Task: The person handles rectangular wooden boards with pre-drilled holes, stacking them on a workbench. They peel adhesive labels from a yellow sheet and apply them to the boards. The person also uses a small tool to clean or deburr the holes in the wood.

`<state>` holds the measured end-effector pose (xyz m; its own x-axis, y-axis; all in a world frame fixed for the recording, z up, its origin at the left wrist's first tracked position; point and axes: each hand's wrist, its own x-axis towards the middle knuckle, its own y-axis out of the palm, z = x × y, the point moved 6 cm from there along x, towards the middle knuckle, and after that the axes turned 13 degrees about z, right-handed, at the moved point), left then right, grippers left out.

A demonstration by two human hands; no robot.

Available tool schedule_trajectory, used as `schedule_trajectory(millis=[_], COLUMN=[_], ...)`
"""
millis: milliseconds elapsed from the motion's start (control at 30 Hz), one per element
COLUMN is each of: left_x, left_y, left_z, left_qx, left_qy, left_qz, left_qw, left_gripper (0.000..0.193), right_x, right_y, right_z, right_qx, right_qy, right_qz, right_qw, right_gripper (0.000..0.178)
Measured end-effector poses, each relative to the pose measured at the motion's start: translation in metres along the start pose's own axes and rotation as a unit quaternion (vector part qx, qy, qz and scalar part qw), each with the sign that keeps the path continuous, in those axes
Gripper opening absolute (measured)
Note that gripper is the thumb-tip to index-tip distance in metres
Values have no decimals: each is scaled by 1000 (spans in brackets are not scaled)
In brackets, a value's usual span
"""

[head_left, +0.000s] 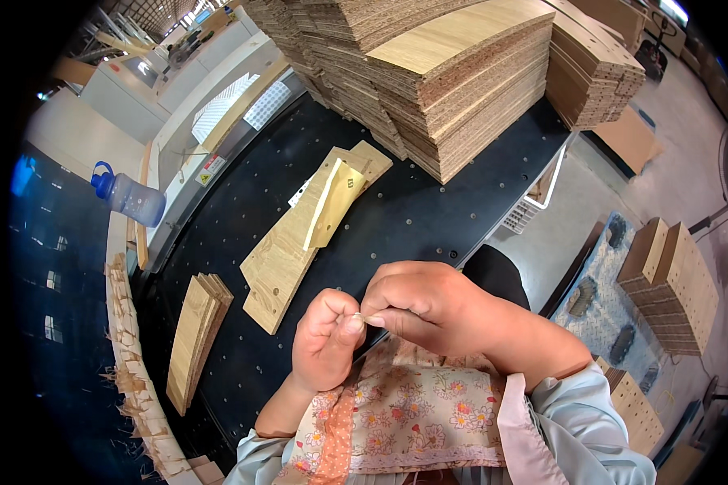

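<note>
My left hand (pixel 322 341) and my right hand (pixel 419 301) meet in front of the flowered apron (pixel 416 412). The thumb and fingers of each are pinched together, and the fingertips touch. A tiny pale thing seems to sit between them, too small to make out. Beyond my hands, wood-grain boards (pixel 277 279) lie overlapped on the black table (pixel 404 234), and a folded yellowish paper (pixel 332 206) rests on top of them. To the left of my left hand is a short stack of narrow boards (pixel 194 339).
Tall stacks of particleboard panels (pixel 477 105) fill the table's far end. A blue-lidded water bottle (pixel 133 198) stands at the left by the machine's edge. On the floor at right are a blue pallet (pixel 607 299), more stacked panels (pixel 675 283) and a white crate (pixel 534 210).
</note>
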<state>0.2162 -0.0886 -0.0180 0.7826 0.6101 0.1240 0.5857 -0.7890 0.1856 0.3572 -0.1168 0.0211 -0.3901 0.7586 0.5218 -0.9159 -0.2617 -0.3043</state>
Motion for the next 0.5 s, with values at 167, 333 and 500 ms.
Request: schedule_trajectory(millis=[167,333,500], left_x=[-1,3,3], left_y=[0,4,4], left_z=[1,4,7], left_qx=[-14,-122,-168], left_qy=[2,-20,-47], left_qz=[3,39,49], left_qw=[1000,992,983], left_gripper=[12,14,19], right_x=[1,1,1], right_y=[1,2,5], right_z=[2,0,-1], right_qx=[0,0,-2], right_qy=[-14,-13,-13], right_qz=[-2,15,30], right_qw=[1000,1000,999], right_gripper=[6,10,13])
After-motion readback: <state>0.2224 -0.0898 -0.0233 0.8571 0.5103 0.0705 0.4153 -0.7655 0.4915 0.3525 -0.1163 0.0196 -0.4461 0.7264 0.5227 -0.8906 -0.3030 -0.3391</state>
